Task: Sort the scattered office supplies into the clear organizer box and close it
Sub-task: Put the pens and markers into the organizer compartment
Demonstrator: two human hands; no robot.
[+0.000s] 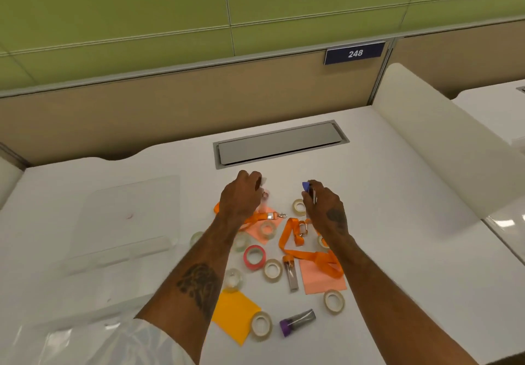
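Note:
Office supplies lie scattered on the white desk: two orange lanyards [308, 255], a pink tape roll [254, 256], several clear tape rolls [272, 270], pink [322, 279] and orange sticky notes [234, 315], an orange-capped tube [292, 275] and a purple-capped tube [297, 322]. The clear organizer box [125, 222] sits to the left, lid hard to make out. My left hand [241, 197] is closed over a small clear pink-tinted tube above one lanyard. My right hand [324, 202] grips a blue-capped tube.
A grey cable hatch [281, 143] is set into the desk behind the hands. A beige partition with a "248" sign [355, 53] stands at the back. A white divider [443, 148] borders the right side. Clear plastic wrapping [71, 339] lies at the near left.

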